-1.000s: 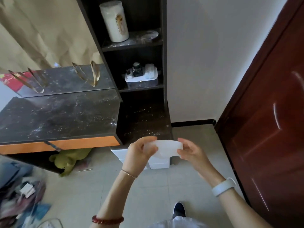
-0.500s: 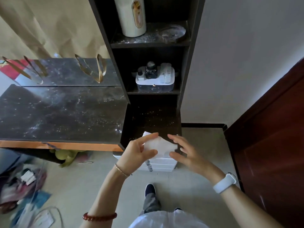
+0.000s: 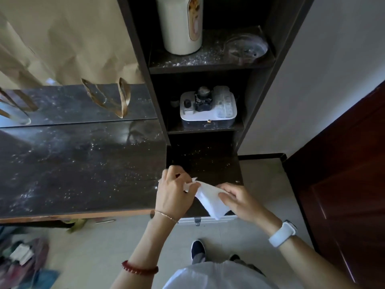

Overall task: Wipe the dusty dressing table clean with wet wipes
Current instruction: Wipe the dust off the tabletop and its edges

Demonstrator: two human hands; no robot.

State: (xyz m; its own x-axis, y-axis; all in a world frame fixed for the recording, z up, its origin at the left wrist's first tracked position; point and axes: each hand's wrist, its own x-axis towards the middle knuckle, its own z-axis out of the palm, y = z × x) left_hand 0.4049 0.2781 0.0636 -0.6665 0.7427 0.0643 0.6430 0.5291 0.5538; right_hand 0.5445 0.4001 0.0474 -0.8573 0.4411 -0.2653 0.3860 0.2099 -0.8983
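Observation:
The dark dressing table (image 3: pixel 68 170) fills the left half of the view, its top speckled with white dust. A white wet wipe (image 3: pixel 210 200) hangs between both hands over the lower dusty surface (image 3: pixel 204 161) under the shelves. My left hand (image 3: pixel 174 195) pinches the wipe's upper left corner. My right hand (image 3: pixel 237 200) grips its right side, and the lower part of the wipe droops down.
A dark shelf unit (image 3: pixel 210 65) rises to the right of the table, holding a white cylinder (image 3: pixel 180 24), a glass dish (image 3: pixel 245 47) and a white box (image 3: pixel 208 110). A mirror (image 3: pixel 73 105) lines the back. A red-brown door (image 3: pixel 343 174) stands at right. Clutter (image 3: pixel 23 261) lies on the floor at left.
I have stepped closer to the table, so it looms larger. The wipe went from stretched flat between the hands to folded and drooping, and both hands now hover over the lower surface.

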